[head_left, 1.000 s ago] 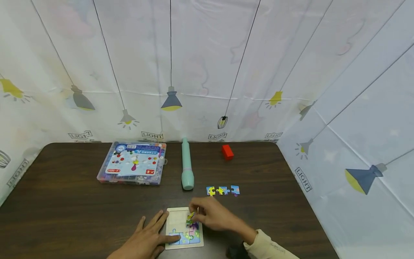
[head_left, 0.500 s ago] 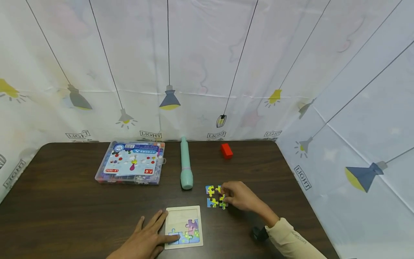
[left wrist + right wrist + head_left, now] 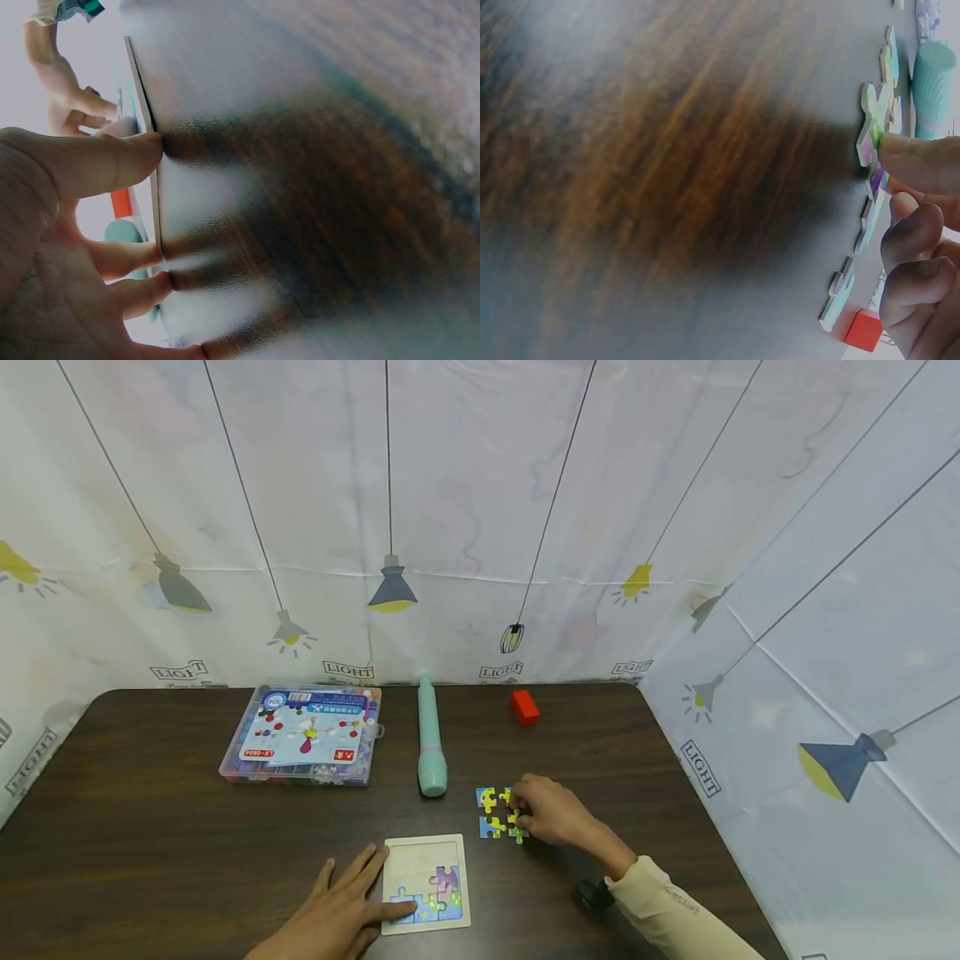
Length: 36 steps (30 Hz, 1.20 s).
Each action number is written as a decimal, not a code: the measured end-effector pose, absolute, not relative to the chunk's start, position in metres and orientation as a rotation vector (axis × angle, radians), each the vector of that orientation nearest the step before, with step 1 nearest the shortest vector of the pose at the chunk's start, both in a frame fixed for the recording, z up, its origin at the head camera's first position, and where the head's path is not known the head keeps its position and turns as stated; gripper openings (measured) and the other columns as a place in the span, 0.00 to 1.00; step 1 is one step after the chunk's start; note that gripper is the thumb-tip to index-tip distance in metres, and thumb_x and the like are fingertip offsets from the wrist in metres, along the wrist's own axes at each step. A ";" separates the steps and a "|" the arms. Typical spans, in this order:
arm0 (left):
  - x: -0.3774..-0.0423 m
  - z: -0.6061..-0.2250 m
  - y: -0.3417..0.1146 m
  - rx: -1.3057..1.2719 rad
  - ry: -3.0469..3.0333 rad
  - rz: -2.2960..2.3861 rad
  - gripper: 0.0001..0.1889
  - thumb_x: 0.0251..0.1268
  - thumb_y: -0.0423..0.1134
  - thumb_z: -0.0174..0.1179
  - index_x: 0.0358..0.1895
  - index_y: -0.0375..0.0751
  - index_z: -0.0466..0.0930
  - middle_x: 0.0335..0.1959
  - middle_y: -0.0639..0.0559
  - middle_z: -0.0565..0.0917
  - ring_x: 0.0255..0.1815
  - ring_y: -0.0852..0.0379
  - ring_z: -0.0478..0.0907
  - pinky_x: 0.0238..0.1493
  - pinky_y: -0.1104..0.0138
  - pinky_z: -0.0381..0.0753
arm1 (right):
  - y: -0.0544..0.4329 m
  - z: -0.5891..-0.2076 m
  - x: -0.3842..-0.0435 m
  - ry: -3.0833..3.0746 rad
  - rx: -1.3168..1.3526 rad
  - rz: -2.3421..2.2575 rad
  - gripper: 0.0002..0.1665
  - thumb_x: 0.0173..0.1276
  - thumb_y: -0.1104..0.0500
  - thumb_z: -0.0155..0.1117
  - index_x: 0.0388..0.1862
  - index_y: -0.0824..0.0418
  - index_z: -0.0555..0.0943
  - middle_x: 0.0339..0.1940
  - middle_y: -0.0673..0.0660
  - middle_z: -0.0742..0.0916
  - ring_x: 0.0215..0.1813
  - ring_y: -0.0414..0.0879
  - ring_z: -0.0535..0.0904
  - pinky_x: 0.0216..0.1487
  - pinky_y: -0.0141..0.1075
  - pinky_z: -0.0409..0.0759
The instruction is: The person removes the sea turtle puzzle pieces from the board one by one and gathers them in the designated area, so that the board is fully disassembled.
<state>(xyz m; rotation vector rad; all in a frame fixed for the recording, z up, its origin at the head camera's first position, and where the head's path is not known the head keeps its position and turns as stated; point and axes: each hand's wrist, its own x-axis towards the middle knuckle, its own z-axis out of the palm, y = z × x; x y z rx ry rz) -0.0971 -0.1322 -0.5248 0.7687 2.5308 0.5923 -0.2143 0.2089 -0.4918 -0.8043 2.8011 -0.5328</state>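
- Nearest, the wooden tray (image 3: 416,857) could be slid across the table (image 3: 187,860) or turned if pressure were applied unevenly by the left hand (image 3: 341,906); the fitted pieces (image 3: 447,881), gathered along the tray's lower and right side, might then be nudged apart.
- The left fingers are spread wide, with nothing gripped: the thumb is laid over the tray's near left corner, onto the fitted pieces, and the upper left edge is touched by a fingertip.
- A little farther, right of the tray, neighbouring loose pieces (thin, and set close together) could be brushed askew by the curled right hand (image 3: 555,810), since little room is left between them.
- One puzzle piece (image 3: 517,835) appears to be pinched by the right thumb and forefinger, the other fingers being tucked in; whether it is lifted or laid flat cannot be told. It might be dropped or tipped if held only by its edge.
- Some loose pieces are hidden by that hand in the head view, so one could be snagged unseen.
- Farther off, the pale green stick (image 3: 431,735) might be set rolling if knocked, its body looking rounded.
- Farthest, the plastic box (image 3: 303,735) and red block (image 3: 525,707) are well apart from both hands; little trouble is expected there.
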 end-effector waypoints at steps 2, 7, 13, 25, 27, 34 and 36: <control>-0.097 -0.525 -0.132 0.767 2.528 0.595 0.29 0.70 0.39 0.65 0.67 0.77 0.76 0.81 0.35 0.55 0.80 0.30 0.48 0.63 0.19 0.45 | 0.209 -0.493 -0.214 2.805 -0.795 -0.525 0.07 0.62 0.68 0.74 0.37 0.61 0.85 0.35 0.52 0.81 0.34 0.43 0.75 0.31 0.40 0.77; -0.096 -0.523 -0.132 0.772 2.531 0.601 0.29 0.69 0.39 0.65 0.67 0.77 0.77 0.81 0.35 0.55 0.80 0.30 0.48 0.63 0.19 0.45 | 0.208 -0.496 -0.210 2.828 -0.775 -0.515 0.10 0.62 0.68 0.75 0.38 0.59 0.82 0.36 0.51 0.80 0.34 0.43 0.74 0.30 0.40 0.76; -0.096 -0.523 -0.132 0.785 2.527 0.615 0.28 0.69 0.39 0.66 0.67 0.76 0.77 0.81 0.34 0.55 0.80 0.30 0.48 0.63 0.19 0.45 | 0.201 -0.488 -0.203 2.912 -0.803 -0.570 0.12 0.62 0.67 0.75 0.39 0.59 0.80 0.38 0.52 0.81 0.36 0.45 0.78 0.33 0.41 0.78; -0.098 -0.524 -0.133 0.793 2.524 0.594 0.28 0.70 0.41 0.65 0.68 0.77 0.76 0.81 0.34 0.53 0.80 0.30 0.48 0.63 0.19 0.46 | 0.143 -0.486 -0.172 2.525 -1.228 -0.462 0.17 0.70 0.58 0.71 0.57 0.56 0.85 0.47 0.50 0.81 0.31 0.32 0.69 0.31 0.24 0.71; -0.098 -0.524 -0.133 0.796 2.525 0.594 0.28 0.70 0.41 0.65 0.68 0.77 0.76 0.82 0.35 0.53 0.80 0.30 0.48 0.63 0.19 0.46 | 0.139 -0.490 -0.170 2.500 -1.252 -0.412 0.17 0.69 0.57 0.72 0.56 0.54 0.85 0.47 0.48 0.81 0.31 0.31 0.69 0.31 0.23 0.71; -0.097 -0.523 -0.133 0.794 2.529 0.601 0.27 0.70 0.41 0.65 0.67 0.76 0.77 0.81 0.34 0.54 0.80 0.29 0.48 0.62 0.19 0.46 | 0.136 -0.499 -0.168 2.471 -1.270 -0.419 0.16 0.68 0.59 0.74 0.54 0.52 0.84 0.45 0.44 0.79 0.34 0.29 0.71 0.33 0.22 0.73; -0.097 -0.523 -0.133 0.789 2.529 0.602 0.27 0.70 0.41 0.66 0.67 0.76 0.77 0.81 0.34 0.54 0.80 0.29 0.48 0.62 0.18 0.46 | 0.135 -0.500 -0.168 2.465 -1.257 -0.450 0.16 0.67 0.60 0.74 0.52 0.51 0.83 0.44 0.44 0.79 0.34 0.30 0.72 0.33 0.22 0.73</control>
